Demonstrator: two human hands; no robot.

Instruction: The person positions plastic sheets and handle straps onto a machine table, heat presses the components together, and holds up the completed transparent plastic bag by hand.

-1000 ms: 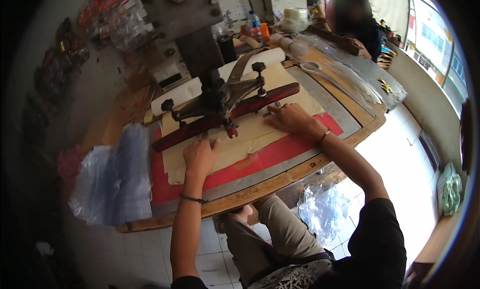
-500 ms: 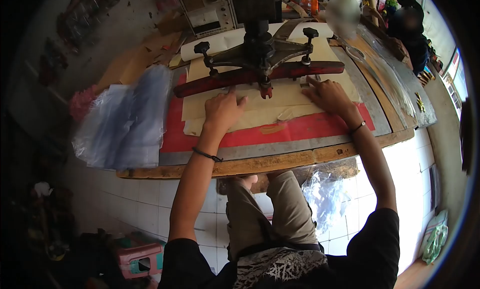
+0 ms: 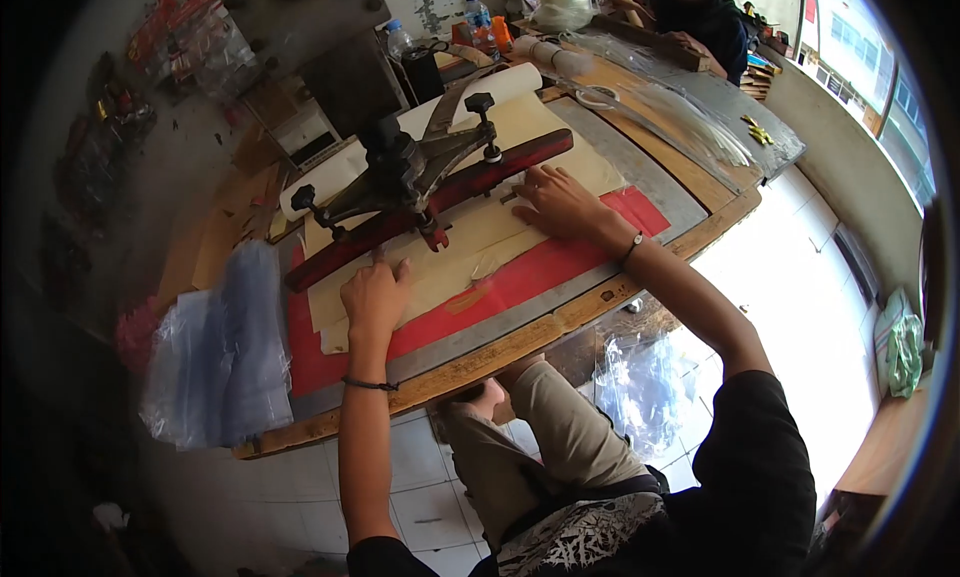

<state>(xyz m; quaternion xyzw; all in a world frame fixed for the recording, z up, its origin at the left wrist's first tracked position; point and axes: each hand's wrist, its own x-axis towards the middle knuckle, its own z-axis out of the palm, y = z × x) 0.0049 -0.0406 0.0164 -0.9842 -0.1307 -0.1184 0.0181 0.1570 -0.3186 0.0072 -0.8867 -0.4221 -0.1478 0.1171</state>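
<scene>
A press with a long dark-red bar [image 3: 350,256] spans cream sheets [image 3: 450,282] that lie on a red sheet [image 3: 520,315]. My left hand [image 3: 375,297] rests on the cream sheets just in front of the bar's left half, index finger stretched towards the bar and thumb apart. Near the bar's right end, my right hand [image 3: 566,205] lies with its fingers spread. Its fingertips are close to a small piece at the bar's edge that I cannot make out. A small clear strip [image 3: 484,268] lies on the cream sheets between my hands.
Folded clear plastic sheets [image 3: 225,352] hang over the table's left front corner. A wooden rail [image 3: 540,337] edges the table. Long clear strips [image 3: 690,107], a tape roll [image 3: 597,98] and bottles [image 3: 480,27] are further back. Another person [image 3: 697,22] sits at the far right.
My head view has turned, so the table and press now appear slanted and further left. Both hands stay at about the same places along the red bar.
</scene>
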